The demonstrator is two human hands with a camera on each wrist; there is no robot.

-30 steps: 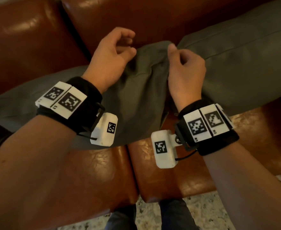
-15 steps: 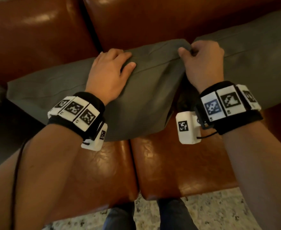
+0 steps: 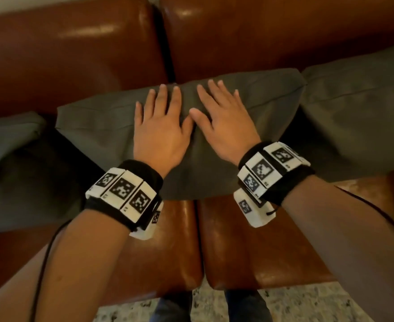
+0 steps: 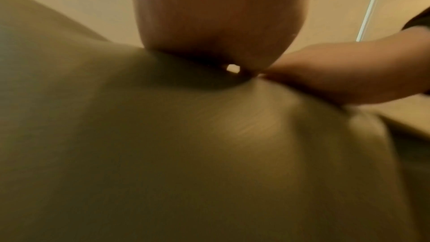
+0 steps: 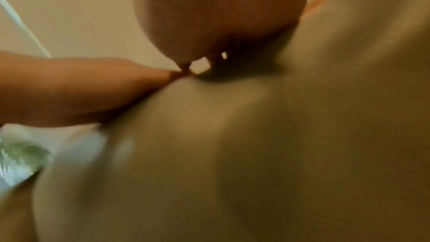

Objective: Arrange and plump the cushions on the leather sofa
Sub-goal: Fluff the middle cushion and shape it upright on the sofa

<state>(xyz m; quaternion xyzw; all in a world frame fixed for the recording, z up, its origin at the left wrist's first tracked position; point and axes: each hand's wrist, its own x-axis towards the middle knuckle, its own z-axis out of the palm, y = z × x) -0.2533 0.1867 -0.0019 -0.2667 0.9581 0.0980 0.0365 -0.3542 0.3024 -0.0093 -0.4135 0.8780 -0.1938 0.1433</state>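
Note:
A grey-green cushion (image 3: pixel 103 126) leans against the back of the brown leather sofa (image 3: pixel 75 47), across the seam between two seats. My left hand (image 3: pixel 161 122) and right hand (image 3: pixel 221 117) lie flat on its upper middle, side by side, fingers straight and spread, thumbs almost touching. In the left wrist view my palm (image 4: pixel 209 16) presses into the cushion fabric (image 4: pixel 186 154), with the other hand (image 4: pixel 349 73) at the right. The right wrist view shows the same: palm (image 5: pixel 221 6) on fabric (image 5: pixel 256 154).
A second grey-green cushion (image 3: pixel 358 112) leans at the right, overlapping the middle one's edge. A third cushion (image 3: pixel 8 154) lies at the left. The front of the leather seats (image 3: pixel 249 240) shows below, then speckled floor (image 3: pixel 307 305) and my legs.
The right hand let go of the cushion's top corner and both hands moved to its middle, now flat with fingers spread. The cushion stands more squarely against the sofa back.

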